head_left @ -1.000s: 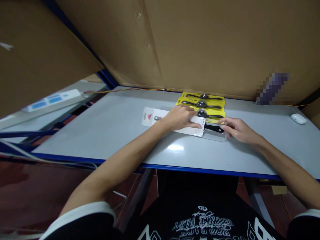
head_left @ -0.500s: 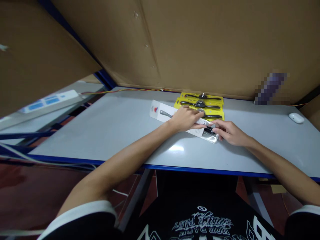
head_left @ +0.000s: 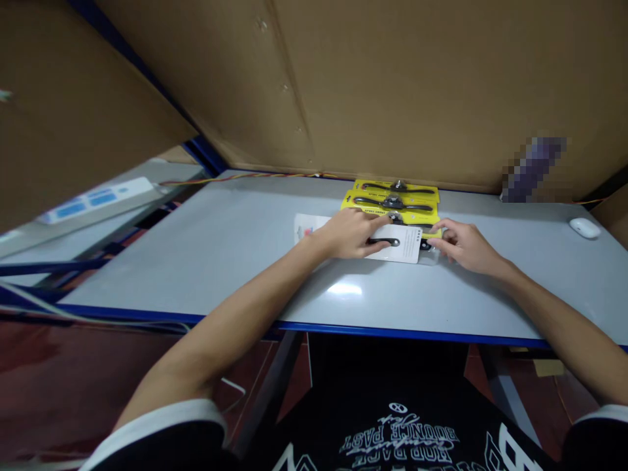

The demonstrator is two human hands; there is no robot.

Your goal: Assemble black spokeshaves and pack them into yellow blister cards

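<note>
"White-carded tool pack (head_left: 409, 252), near the middle of our counter (head_left: 235, 261); how do we expect it to handle?"

"Light, we'd guess, with the tool inside giving most of the weight. The card should be fairly stiff, while the clear plastic end (head_left: 432, 256) at its three o'clock looks slick and easy to crease."

"Where would we take hold?"

"By the long card edges, at twelve and six, or at three, where a black handle (head_left: 424, 244) shows through the plastic and ought to stiffen it."

"And our hands?"

"Our left hand (head_left: 352, 233) lies over the card from the eight o'clock side, spread wide, thumb well apart from the fingers; it touches the pack without closing round it, as far as we see. Our right hand (head_left: 464, 247) is at three o'clock, half curled, thumb and forefinger slightly parted at the plastic end. Whether they pinch it, we cannot tell."

"What lies beyond?"

"Three yellow-carded spokeshave packs (head_left: 393, 203), close together toward one o'clock. Our white card seems to overlap the nearest one, so its edge could perhaps snag there."
</note>
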